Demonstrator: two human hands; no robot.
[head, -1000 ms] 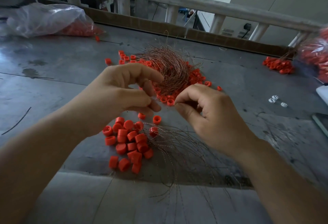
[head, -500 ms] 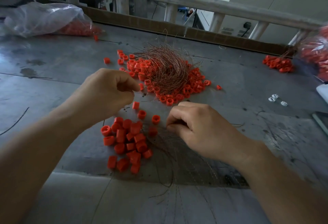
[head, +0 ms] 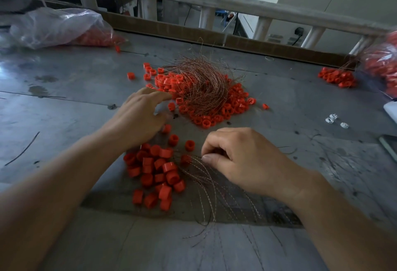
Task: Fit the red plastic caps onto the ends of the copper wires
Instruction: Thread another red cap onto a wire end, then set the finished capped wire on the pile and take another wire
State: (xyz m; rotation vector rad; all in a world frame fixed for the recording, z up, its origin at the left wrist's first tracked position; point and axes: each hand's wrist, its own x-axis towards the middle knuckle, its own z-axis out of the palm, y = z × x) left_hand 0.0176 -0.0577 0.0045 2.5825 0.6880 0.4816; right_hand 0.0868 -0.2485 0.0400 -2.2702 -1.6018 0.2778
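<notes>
Grey worktop (head: pixel 64 109): our left hand (head: pixel 139 118) has gone from a fist to straight, empty fingers by the capped heap (head: pixel 204 90), our right hand (head: pixel 242 161) now pinches the loose copper wires (head: pixel 214 187) in curled fingers beside the red caps (head: pixel 156 174), so we judge a fresh fitting starts.

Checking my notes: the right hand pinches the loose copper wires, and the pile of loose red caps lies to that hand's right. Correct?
One slip: the head view shows the pile of loose red caps to the left of the right hand. That hand does pinch the loose copper wires.
</notes>
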